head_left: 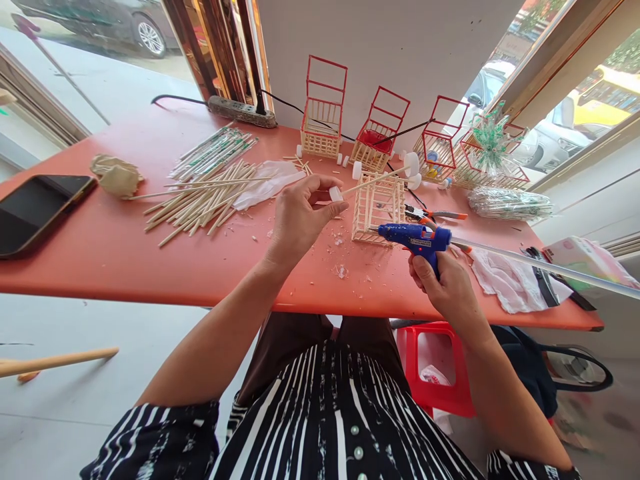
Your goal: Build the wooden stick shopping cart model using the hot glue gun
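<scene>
Nearest was the person's striped shirt [330, 413], with a red stool [463, 373] beside the lap, below the edge of the orange-red table [240, 283]. Above that edge the right hand [447, 287] had its fingers closed around the handle of a blue glue gun [419, 240]; a long clear glue stick [530, 259] ran out of its back. The gun's nozzle pointed left, over the near end of a cage of thin sticks [369, 207]; whether it touched could not be told. Level with the cage, on its left, the left hand [300, 210] pinched a small white cap [335, 194] between thumb and fingertips, barely parted. From beside that cap a thin rod [376, 182] slanted over the cage toward a white wheel [411, 163]. Pliers [447, 215] lay just right of the cage, and a pile of loose sticks [205, 203] spread well left. Farther back a power strip [243, 111] lay near the wall, and a red-framed cart [323, 127] stood right of it.
</scene>
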A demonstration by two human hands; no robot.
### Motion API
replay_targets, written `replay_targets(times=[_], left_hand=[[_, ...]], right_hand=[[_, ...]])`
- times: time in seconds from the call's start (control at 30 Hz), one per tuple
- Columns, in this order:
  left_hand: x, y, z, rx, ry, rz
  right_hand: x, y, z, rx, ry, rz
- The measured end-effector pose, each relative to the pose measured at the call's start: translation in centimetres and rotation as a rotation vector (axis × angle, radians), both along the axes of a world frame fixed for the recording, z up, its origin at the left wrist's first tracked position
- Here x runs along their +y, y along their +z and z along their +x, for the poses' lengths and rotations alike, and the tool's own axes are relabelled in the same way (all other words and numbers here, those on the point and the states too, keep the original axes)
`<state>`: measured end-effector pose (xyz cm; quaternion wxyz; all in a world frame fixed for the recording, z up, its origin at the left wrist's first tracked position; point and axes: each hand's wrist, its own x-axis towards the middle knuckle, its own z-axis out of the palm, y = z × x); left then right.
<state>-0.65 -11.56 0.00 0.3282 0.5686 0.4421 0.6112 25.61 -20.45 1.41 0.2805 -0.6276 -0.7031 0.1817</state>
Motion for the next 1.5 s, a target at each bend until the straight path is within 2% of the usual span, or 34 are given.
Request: replay_targets(times=[0.4, 0.73, 0.9, 1.1, 1.3, 1.5], left_hand=[[-0.1, 0.2, -0.1, 0.026, 0.023, -0.007], [0.0, 0.1, -0.1, 0.022, 0.012, -0.016], [0.0, 0.1, -0.1, 0.018, 0.012, -0.014], [0.2, -0.2, -0.6, 0.028, 0.059, 0.009], [0.3, -0.5, -0.8, 0.047, 0.069, 0.026], [0.2, -0.5, -0.8, 0.053, 0.069, 0.029]], right_hand=[[0.7, -0.1, -0.4, -0.028, -0.026, 0.025], [-0.3, -0.4, 0.3, 0.027, -0.014, -0.003], [-0.5, 0.1, -0.2, 0.179, 0.033, -0.036], [-0.5, 0.2, 0.5, 0.545, 0.068, -0.034], [-1.6, -0.7, 3.1, 0.402, -0.066, -0.008], [-1.8, -0.7, 2.9, 0.275, -0.085, 0.010]])
